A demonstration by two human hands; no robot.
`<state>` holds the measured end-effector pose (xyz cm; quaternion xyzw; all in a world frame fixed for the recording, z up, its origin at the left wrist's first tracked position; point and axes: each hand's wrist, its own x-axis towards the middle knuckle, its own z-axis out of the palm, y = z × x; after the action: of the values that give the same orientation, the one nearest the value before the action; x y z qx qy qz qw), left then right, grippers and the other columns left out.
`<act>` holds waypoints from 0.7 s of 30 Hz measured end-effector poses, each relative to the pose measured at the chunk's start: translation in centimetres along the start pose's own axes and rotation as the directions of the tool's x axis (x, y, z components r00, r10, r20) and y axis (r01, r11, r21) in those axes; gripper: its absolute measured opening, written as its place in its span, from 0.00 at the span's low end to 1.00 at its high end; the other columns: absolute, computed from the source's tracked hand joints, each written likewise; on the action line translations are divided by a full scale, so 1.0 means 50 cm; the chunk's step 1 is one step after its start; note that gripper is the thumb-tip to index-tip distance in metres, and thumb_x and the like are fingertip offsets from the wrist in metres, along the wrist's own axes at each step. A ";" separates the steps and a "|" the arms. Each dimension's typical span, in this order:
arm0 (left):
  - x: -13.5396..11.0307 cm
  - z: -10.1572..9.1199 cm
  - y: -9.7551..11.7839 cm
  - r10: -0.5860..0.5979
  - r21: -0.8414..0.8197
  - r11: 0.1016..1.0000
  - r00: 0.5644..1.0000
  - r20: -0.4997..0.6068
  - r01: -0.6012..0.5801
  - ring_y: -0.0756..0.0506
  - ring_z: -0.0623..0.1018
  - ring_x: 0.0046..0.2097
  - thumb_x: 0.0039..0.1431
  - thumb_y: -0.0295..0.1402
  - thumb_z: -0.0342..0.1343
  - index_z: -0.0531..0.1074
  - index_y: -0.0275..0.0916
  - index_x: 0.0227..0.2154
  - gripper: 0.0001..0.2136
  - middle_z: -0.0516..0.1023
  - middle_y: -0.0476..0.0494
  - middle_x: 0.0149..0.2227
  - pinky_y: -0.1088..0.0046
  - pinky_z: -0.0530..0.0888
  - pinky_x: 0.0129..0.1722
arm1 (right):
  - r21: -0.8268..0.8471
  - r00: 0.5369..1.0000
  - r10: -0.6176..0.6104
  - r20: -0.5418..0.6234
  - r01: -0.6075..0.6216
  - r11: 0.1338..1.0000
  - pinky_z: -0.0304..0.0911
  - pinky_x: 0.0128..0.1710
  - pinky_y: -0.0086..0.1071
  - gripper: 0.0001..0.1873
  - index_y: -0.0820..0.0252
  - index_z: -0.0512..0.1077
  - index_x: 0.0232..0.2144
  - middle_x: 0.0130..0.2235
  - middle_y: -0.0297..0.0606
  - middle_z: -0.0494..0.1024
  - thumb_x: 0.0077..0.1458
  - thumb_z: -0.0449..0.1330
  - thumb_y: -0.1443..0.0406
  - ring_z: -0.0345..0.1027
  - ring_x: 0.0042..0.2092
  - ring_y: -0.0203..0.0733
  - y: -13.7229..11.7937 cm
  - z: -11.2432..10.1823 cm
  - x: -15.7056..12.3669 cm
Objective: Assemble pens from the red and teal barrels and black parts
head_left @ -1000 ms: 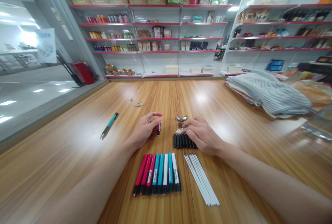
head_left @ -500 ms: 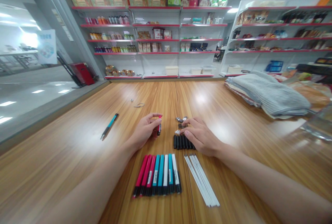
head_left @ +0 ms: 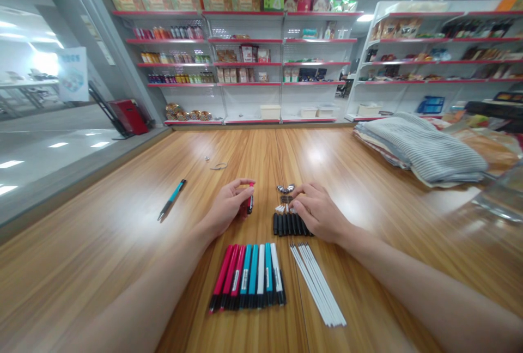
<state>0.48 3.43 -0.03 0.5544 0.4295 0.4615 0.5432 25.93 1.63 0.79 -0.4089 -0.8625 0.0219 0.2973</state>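
My left hand point(head_left: 225, 207) is closed around a red pen barrel point(head_left: 250, 199) with a black end, held upright above the table. My right hand point(head_left: 324, 212) has its fingers drawn together over small white plastic pieces point(head_left: 279, 208); whatever is between the fingertips is hidden. Behind those pieces lie small dark parts, perhaps springs point(head_left: 285, 199), and an arc of silver pen tips point(head_left: 285, 188). A row of black pen grips point(head_left: 286, 225) sits just below the right hand. Nearer me are red, blue and white pen barrels point(head_left: 249, 274) and a bundle of white refills point(head_left: 321, 287).
A blue-and-black pen point(head_left: 172, 199) lies on the wooden table point(head_left: 122, 266) to the left. A thin ring-like band point(head_left: 219, 166) is farther back. Folded striped cloth point(head_left: 425, 146) and a clear container point(head_left: 502, 195) occupy the right side. Stocked shelves point(head_left: 245, 62) stand beyond.
My right hand's fingers have drawn back slightly to the right and closed together, uncovering more white pieces and black grips. The left hand keeps hold of the red pen barrel.
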 end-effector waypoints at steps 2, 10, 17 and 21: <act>0.000 0.001 0.000 0.003 -0.004 1.000 1.000 0.000 -0.003 0.53 0.67 0.19 0.57 0.44 0.57 0.65 0.37 0.49 0.21 0.70 0.50 0.24 0.81 0.65 0.13 | -0.005 0.999 0.023 -0.038 -0.023 1.000 0.57 0.48 0.38 0.14 0.59 0.76 0.29 0.40 0.41 0.74 0.60 0.52 0.64 0.63 0.45 0.43 0.004 0.001 0.007; -0.002 -0.001 -0.003 0.003 -0.007 1.000 1.000 -0.004 -0.003 0.53 0.67 0.19 0.57 0.45 0.56 0.65 0.37 0.50 0.22 0.71 0.49 0.25 0.81 0.64 0.13 | -0.041 0.939 0.314 0.143 -0.311 0.949 0.53 0.28 0.29 0.12 0.56 0.78 0.27 0.25 0.36 0.75 0.53 0.57 0.59 0.66 0.29 0.37 0.015 0.006 0.064; -0.001 -0.001 -0.002 0.003 -0.029 1.000 1.000 0.001 -0.003 0.53 0.67 0.18 0.56 0.45 0.57 0.65 0.38 0.50 0.22 0.71 0.50 0.24 0.81 0.64 0.13 | -0.138 0.872 0.397 0.287 -0.373 0.918 0.50 0.24 0.28 0.11 0.57 0.78 0.22 0.23 0.38 0.76 0.46 0.61 0.57 0.68 0.27 0.37 -0.007 0.009 0.094; -0.003 -0.001 -0.001 0.001 -0.052 0.999 1.000 -0.002 -0.001 0.53 0.67 0.19 0.55 0.45 0.58 0.65 0.37 0.50 0.23 0.71 0.50 0.24 0.82 0.63 0.13 | -0.179 0.841 0.429 0.329 -0.390 0.903 0.51 0.22 0.28 0.15 0.58 0.77 0.21 0.22 0.39 0.75 0.44 0.63 0.53 0.68 0.25 0.38 -0.013 0.009 0.096</act>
<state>0.38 3.32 -0.10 0.5400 0.4178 0.4731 0.5568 22.88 4.72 2.95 -0.5879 -0.7946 0.1142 0.1003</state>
